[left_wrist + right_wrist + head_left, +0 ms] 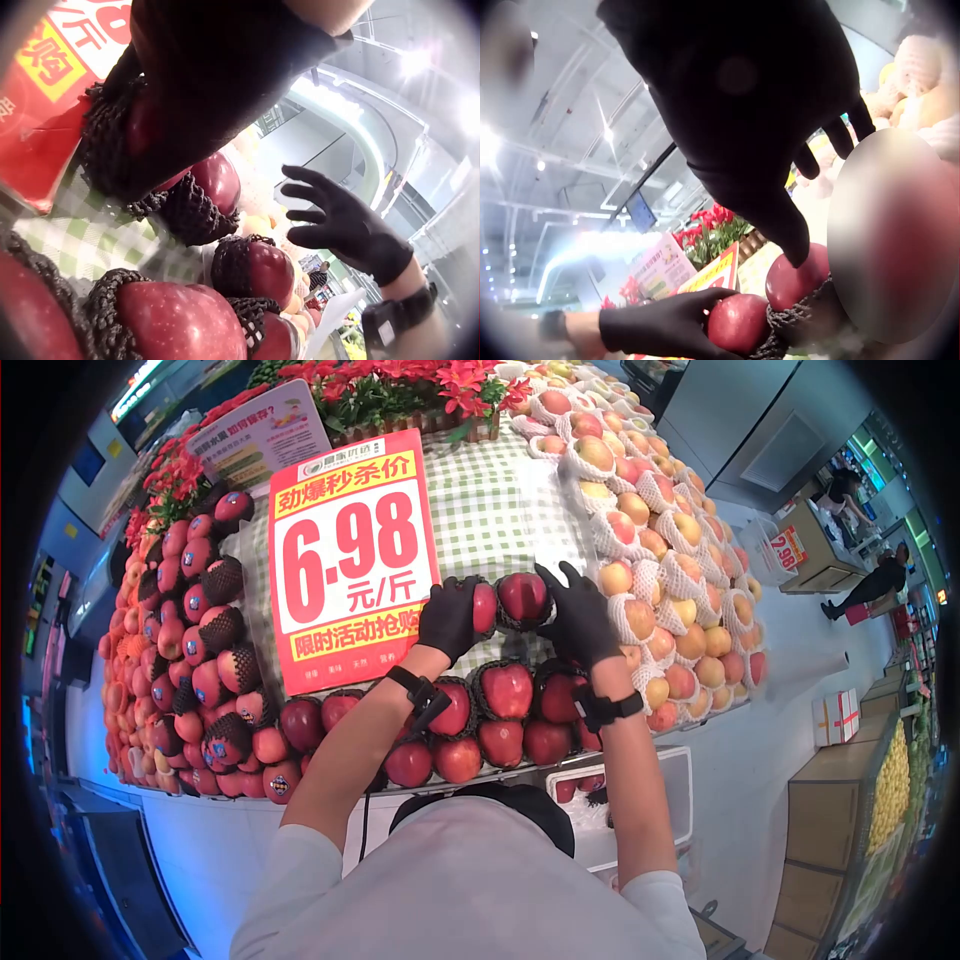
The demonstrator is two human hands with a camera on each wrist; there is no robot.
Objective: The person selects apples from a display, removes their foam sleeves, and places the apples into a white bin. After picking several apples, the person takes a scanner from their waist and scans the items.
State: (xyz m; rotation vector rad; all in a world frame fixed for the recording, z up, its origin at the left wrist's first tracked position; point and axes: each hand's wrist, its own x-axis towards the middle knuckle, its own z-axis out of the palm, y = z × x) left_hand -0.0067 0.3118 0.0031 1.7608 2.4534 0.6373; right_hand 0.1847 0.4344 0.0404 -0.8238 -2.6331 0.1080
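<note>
Two gloved hands at work on netted red apples, places given from the grip. The left hand (447,618) is closed around the held apple (484,608), its thumb and fingers curled about the fruit. The neighbouring apple (523,598) lies just to the right of this grip, cupped in black netting. The right hand (580,615) is open, fingers spread, at the far side of the neighbouring apple; whether its thumb touches the skin cannot be told. The front apples (507,690) lie on the body side of both hands, the price sign (350,560) just left of the left hand, the checked cloth (480,500) beyond the grip, and the pale-netted fruit (690,540) to the right of the right hand. Good handling calls for light, even pressure around the held apple, enough to steady it without bruising. The netting is best kept snug beneath each fruit, since a slipped net would leave skin against skin. The spread right hand is well placed to check any roll, provided its fingertips avoid pushing the neighbouring apple into the grip
</note>
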